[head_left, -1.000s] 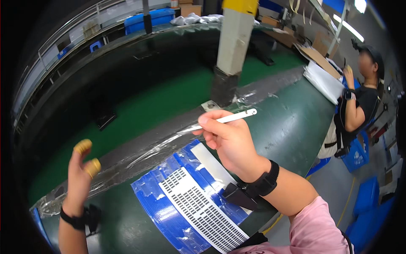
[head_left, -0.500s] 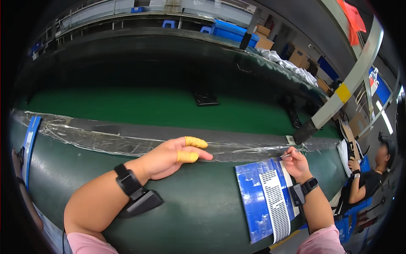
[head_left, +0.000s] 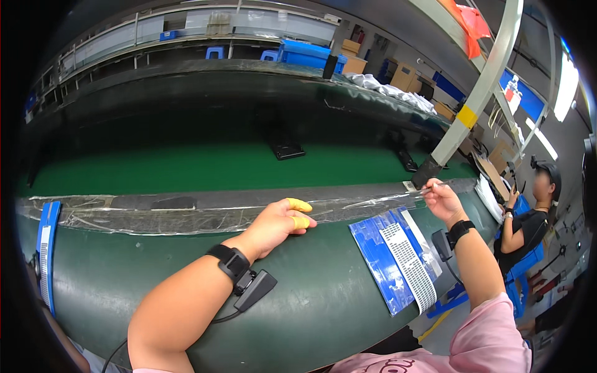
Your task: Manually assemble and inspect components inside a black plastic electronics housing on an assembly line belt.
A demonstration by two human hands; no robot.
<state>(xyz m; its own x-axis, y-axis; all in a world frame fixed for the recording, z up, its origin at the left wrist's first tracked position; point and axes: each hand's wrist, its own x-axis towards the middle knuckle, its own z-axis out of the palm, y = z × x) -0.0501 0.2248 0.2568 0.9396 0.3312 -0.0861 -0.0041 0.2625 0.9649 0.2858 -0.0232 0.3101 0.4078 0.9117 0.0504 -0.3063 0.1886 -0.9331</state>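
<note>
My left hand (head_left: 280,227) is above the near edge of the green workbench (head_left: 298,267), beside a clear-taped dark strip (head_left: 217,214). Yellow finger cots cover two of its fingertips. The fingers are apart and I see nothing in them. My right hand (head_left: 443,201) pinches a thin metal tool (head_left: 432,188), apparently tweezers, over the strip's right part. Below that hand lies a blue board (head_left: 376,248) covered with clear tape. A white sheet of small black labels (head_left: 407,264) rests on the board, its near end curling past the edge. Both wrists wear black strapped devices.
Two flat black items lie on the green belt: one near the middle (head_left: 288,151), one farther right (head_left: 407,160). A grey metal post (head_left: 479,93) rises at the right. Another blue board (head_left: 48,255) lies far left. A person (head_left: 527,217) is at the right.
The view has shifted. My right hand has lifted off the blue board's far edge with the thin tool, up towards the post. My left hand has moved nearer the board, its fingers still apart.
</note>
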